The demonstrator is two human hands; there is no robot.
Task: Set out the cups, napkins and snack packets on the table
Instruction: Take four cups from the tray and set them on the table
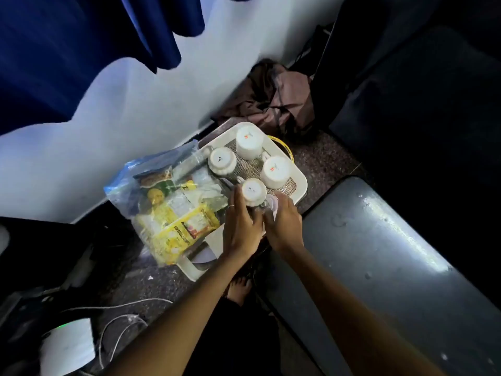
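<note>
A cream tray [299, 173] lies on the floor with several white cups standing upside down on it. The nearest cup [254, 190] is touched on its left side by my left hand [240, 226], fingers curled around it. My right hand [284, 223] reaches in just to its right, over a small clear or white object at the tray's near edge; whether it grips that object I cannot tell. A clear plastic bag [165, 202] of yellow and green snack packets rests on the tray's left half.
A dark table top [393, 267] stands to the right of the tray. A crumpled brown cloth [276, 99] lies behind the tray by the pale wall. White cables [116, 327] trail on the floor at lower left. Blue curtain [81, 50] hangs at upper left.
</note>
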